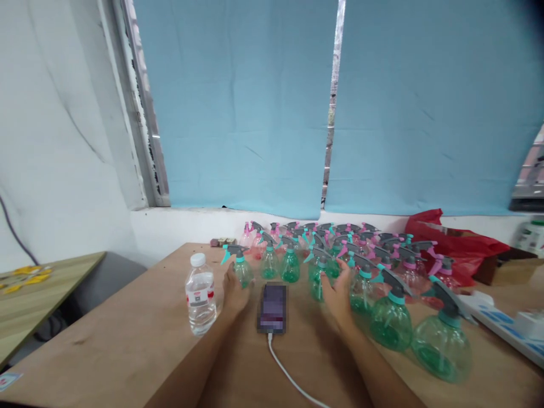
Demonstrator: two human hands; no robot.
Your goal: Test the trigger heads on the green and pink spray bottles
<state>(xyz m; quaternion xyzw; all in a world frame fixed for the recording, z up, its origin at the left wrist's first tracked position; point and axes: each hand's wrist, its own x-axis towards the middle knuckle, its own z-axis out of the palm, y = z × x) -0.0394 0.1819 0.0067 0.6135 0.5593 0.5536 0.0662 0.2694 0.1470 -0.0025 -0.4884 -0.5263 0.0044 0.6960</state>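
My left hand is curled round the body of a green spray bottle with a grey and turquoise trigger head. That bottle stands upright at the left end of the group. Over on the right, my right hand has its thumb and fingers apart, close against another green spray bottle; I cannot tell whether it touches. More green bottles are partly hidden behind this hand. Two further green spray bottles, one at left and one at right, stand between my hands. A phone lies between my forearms.
A clear water bottle stands left of my left arm. Several green and pink-headed spray bottles crowd the right side and back of the wooden table. A white cable runs from the phone. Red plastic bag and power strip lie right.
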